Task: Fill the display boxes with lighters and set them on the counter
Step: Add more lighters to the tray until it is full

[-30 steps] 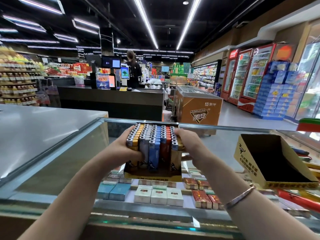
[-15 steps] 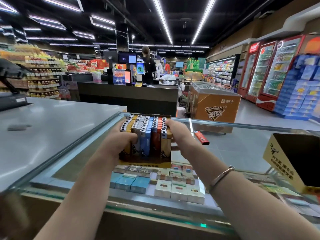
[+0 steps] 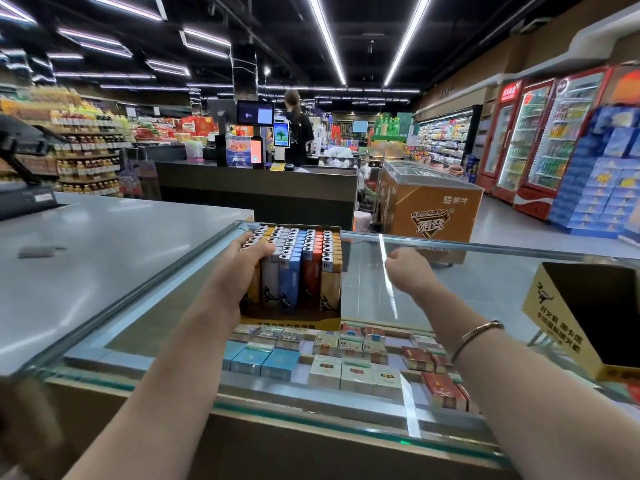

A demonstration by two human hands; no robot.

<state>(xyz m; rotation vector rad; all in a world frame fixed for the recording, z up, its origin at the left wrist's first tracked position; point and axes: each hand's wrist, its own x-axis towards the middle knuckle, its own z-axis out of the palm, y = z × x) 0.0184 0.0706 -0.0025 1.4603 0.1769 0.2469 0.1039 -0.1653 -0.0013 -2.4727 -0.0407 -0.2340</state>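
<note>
Left hand [image 3: 249, 268]: gripping the full lighter display box [image 3: 294, 282], steadying it on the glass counter [image 3: 450, 289].
Right hand [image 3: 403, 268]: hanging curled, holding nothing visible.
Tip: be seating the box flat before releasing.

The lighters [image 3: 297, 268] stand in rows of colour: gold at the left, then white-grey, blue, red and gold again, all with silver tops and a dark figure printed low on each body. Their box [image 3: 291, 321] is yellow with dark lettering. Right of that box, a second box [image 3: 554, 323] is yellow outside with a black animal mark and black characters, and black inside. Below the lighters, under the glass [image 3: 485, 289], lie packs [image 3: 353, 372] in light blue, white and red. Behind the lighters, a freezer [image 3: 429, 209] is orange-brown with a black and yellow emblem.
</note>
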